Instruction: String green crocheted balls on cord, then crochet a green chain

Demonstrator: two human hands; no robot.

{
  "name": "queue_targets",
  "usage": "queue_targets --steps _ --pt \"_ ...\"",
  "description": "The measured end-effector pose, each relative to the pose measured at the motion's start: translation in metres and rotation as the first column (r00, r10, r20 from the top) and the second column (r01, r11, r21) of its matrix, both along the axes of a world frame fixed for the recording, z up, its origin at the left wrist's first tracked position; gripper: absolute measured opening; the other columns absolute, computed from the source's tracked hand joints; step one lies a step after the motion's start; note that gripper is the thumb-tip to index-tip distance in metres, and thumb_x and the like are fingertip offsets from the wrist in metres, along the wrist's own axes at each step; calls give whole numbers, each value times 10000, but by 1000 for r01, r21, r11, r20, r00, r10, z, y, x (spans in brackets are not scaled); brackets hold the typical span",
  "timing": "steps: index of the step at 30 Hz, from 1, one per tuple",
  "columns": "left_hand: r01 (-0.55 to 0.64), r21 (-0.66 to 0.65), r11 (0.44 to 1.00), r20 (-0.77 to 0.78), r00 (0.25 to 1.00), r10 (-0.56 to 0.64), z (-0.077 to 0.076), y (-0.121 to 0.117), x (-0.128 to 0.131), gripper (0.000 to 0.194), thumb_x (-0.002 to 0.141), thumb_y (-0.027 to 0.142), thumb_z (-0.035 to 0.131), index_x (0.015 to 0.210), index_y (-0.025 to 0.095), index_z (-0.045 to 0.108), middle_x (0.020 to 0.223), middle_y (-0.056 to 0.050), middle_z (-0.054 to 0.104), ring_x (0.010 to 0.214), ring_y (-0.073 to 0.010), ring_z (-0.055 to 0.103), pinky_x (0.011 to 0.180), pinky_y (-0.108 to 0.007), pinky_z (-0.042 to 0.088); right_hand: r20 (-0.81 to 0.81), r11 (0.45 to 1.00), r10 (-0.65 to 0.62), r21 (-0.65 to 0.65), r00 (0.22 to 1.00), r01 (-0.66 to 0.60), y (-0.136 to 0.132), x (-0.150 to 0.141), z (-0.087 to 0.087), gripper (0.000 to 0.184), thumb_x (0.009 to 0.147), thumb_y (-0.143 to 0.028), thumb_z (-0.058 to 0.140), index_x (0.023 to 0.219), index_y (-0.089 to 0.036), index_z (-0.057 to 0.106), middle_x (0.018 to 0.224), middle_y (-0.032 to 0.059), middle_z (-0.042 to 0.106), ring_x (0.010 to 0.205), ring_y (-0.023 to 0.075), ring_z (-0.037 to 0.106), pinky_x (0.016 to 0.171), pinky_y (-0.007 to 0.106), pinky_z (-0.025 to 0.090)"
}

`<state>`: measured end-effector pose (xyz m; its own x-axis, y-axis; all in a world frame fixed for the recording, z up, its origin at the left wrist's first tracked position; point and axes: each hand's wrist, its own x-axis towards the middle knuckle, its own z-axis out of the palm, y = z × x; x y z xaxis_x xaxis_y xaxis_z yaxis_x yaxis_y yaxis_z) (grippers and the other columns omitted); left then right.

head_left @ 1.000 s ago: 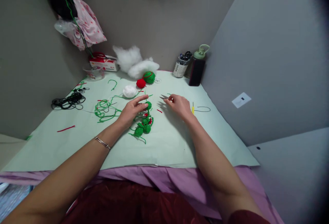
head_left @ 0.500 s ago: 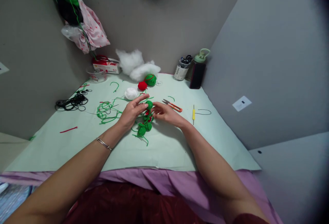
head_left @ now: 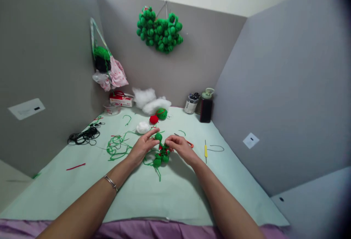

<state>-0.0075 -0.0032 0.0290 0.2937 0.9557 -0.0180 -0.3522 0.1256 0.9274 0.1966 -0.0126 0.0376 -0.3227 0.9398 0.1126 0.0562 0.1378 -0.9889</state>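
A cluster of small green crocheted balls with red bits (head_left: 161, 155) lies on the pale green table cover (head_left: 175, 191) in the middle. My left hand (head_left: 142, 146) touches its left side, fingers partly curled, one finger pointing at the top ball. My right hand (head_left: 179, 146) pinches the cluster's right side with fingers closed. Orange-handled scissors (head_left: 189, 144) lie just behind my right hand. A yellow crochet hook (head_left: 205, 151) lies to the right.
Loose green yarn (head_left: 116, 147) and a black cord (head_left: 83, 136) lie at left. White, red and green balls, stuffing (head_left: 149, 101), a can and a dark bottle (head_left: 205, 107) stand at the back. A bunch of green balls (head_left: 160, 30) hangs on the wall.
My right hand has put down the scissors and moved left onto the green cluster. The camera has tilted up, showing the hanging green bunch on the wall.
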Motion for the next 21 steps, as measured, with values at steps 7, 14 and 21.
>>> queue_targets --steps 7,14,21 --pt "50 8 999 -17 999 -50 -5 0 3 837 644 322 934 1402 145 628 1180 -133 748 1067 -259 700 965 -353 493 -113 989 -134 -74 985 126 -2 -3 8 373 720 -509 850 783 -163 726 597 -14 617 563 123 532 601 281 422" --pt "102 45 994 27 994 -103 -15 5 6 806 618 302 936 1356 139 655 1064 -96 775 1024 -248 706 1002 -348 461 -285 978 -194 -134 939 162 -10 -1 30 371 596 -332 944 860 -167 743 716 -20 642 594 86 533 591 237 387" --pt "-45 13 999 -10 999 46 -12 8 -1 712 653 362 914 1304 156 710 968 -76 754 914 -212 676 848 -307 484 -170 954 -300 -71 939 292 -12 8 60 362 629 -371 908 883 -175 740 683 -37 582 525 60 386 507 229 247"
